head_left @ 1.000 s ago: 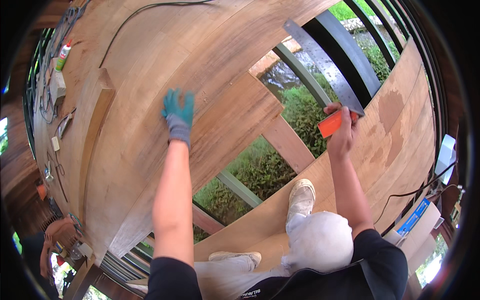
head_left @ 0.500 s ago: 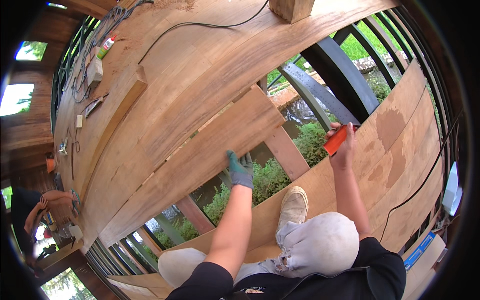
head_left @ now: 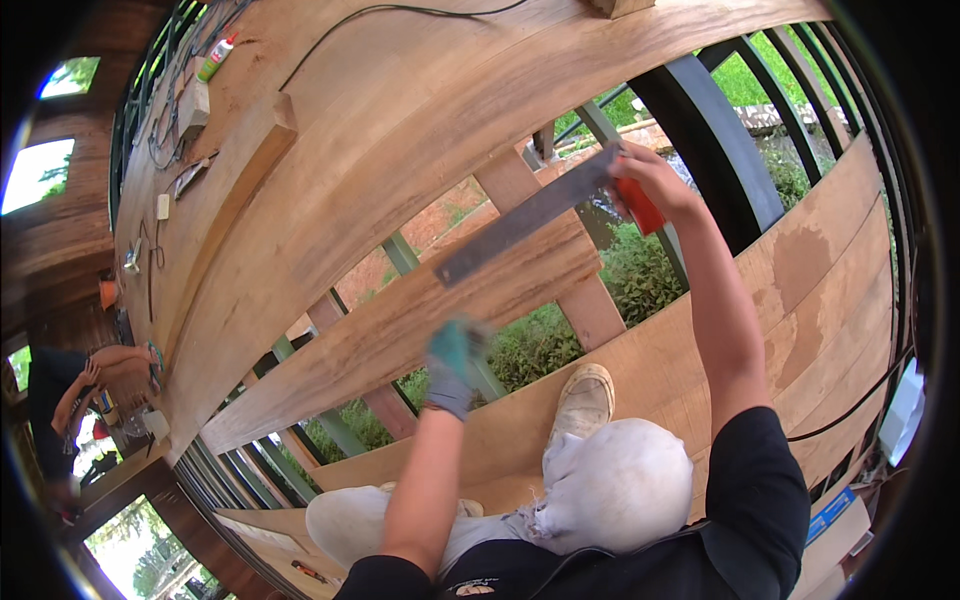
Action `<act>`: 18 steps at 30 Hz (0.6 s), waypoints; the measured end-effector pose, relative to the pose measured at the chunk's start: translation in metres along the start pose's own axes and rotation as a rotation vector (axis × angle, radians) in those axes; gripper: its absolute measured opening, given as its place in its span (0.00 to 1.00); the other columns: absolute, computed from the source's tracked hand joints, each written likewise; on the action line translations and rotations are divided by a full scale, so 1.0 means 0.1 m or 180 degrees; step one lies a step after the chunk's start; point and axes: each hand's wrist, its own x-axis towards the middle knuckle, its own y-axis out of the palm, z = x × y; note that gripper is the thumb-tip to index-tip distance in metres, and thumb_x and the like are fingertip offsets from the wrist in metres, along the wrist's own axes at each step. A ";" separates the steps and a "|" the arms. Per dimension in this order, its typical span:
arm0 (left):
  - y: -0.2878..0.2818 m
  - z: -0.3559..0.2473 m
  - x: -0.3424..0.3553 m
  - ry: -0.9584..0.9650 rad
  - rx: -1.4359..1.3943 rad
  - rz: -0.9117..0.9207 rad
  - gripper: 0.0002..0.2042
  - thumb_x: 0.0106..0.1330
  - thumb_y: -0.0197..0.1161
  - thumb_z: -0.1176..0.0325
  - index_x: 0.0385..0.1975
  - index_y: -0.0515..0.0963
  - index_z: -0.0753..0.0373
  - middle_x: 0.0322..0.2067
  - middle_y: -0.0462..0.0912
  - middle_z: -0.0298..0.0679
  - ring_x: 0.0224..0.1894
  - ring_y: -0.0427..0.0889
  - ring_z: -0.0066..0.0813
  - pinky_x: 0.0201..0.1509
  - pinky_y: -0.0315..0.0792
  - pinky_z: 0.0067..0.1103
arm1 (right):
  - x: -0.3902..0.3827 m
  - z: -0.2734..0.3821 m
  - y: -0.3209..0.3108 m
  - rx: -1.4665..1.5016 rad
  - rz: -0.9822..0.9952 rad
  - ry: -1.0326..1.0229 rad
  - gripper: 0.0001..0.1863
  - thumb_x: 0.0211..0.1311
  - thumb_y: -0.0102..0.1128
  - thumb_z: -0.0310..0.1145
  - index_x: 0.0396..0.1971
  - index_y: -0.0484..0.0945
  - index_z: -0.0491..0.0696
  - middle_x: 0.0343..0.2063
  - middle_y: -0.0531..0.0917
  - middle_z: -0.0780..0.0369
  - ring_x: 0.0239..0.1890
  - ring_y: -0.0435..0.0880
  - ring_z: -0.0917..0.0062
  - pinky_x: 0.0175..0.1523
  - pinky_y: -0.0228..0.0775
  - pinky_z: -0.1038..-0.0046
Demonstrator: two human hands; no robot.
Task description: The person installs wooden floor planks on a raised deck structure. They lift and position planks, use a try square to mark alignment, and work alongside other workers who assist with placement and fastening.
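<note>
Right hand (head_left: 650, 182) closes its fingers round the orange handle (head_left: 641, 208) of a metal square. Left hand (head_left: 452, 360), in a green-and-grey glove (head_left: 449, 390), sits at the near edge of a loose plank; motion blur, can't tell finger spread or contact.

Largest first: wood decking (head_left: 340, 200) fills the far side, long boards running lower left to upper right. Loose plank (head_left: 370, 350) lies across the joists in the opening, gaps on both its long sides; long axis lower left to upper right, broad end toward the right. Thick timber (head_left: 225, 200) lies on the decking at left, lengthwise roughly up-down in view. Pinkish joist (head_left: 590, 315) shows just past the plank's right end. Metal square (head_left: 530, 218) is over the plank's far edge, blade tip pointing lower left, long axis roughly along the plank; contact unclear. Smallest: bottle (head_left: 215, 58), red-tipped, upper left.
</note>
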 end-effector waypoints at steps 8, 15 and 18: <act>0.50 -0.64 -0.30 -0.0181 -0.0188 0.1550 0.17 0.70 0.55 0.67 0.56 0.73 0.64 0.41 0.83 0.37 0.40 0.82 0.22 0.42 0.75 0.20 | 0.60 0.11 0.39 -0.1787 0.2389 0.1013 0.08 0.56 0.67 0.30 0.28 0.79 0.43 0.22 0.82 0.61 0.24 0.83 0.77 0.26 0.76 0.74; 0.75 -0.31 -0.61 0.0017 -0.0492 0.1286 0.14 0.71 0.53 0.69 0.52 0.77 0.65 0.28 0.80 0.35 0.27 0.76 0.20 0.34 0.73 0.17 | -0.16 -0.53 0.67 -0.3147 -0.0888 -0.1177 0.24 0.52 0.74 0.33 0.49 0.78 0.42 0.38 0.82 0.55 0.44 0.82 0.68 0.51 0.74 0.67; 0.82 -0.50 -0.35 0.0568 -0.0651 0.0440 0.18 0.72 0.50 0.70 0.60 0.69 0.67 0.31 0.78 0.35 0.30 0.74 0.19 0.36 0.72 0.17 | -0.68 -1.02 1.15 -0.1981 -0.1030 -0.1173 0.33 0.52 0.73 0.38 0.59 0.70 0.47 0.54 0.76 0.51 0.56 0.76 0.56 0.60 0.69 0.61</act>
